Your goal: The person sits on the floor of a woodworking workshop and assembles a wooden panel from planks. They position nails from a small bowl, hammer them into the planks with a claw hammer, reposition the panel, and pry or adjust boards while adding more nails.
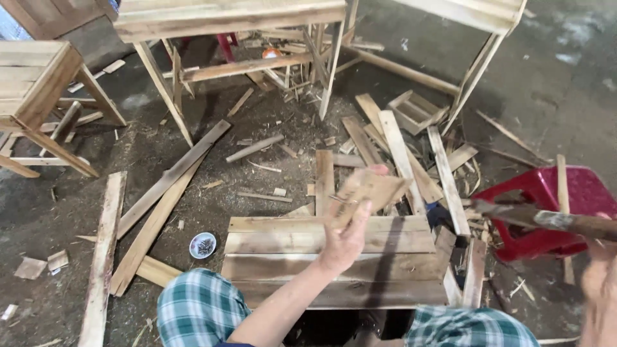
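Presently the left hand [345,239] grips a small wood piece [367,193], raised above the slatted crate [308,260], its long axis tilting up toward the right. Right hand [601,283], at the frame edge and blurred, is closed round a hammer handle [565,222] pointing left toward that piece.

Left hand [347,239] holds a wood piece [367,193] above the slatted crate [289,257]; right hand [601,283] grips a hammer handle [565,222].
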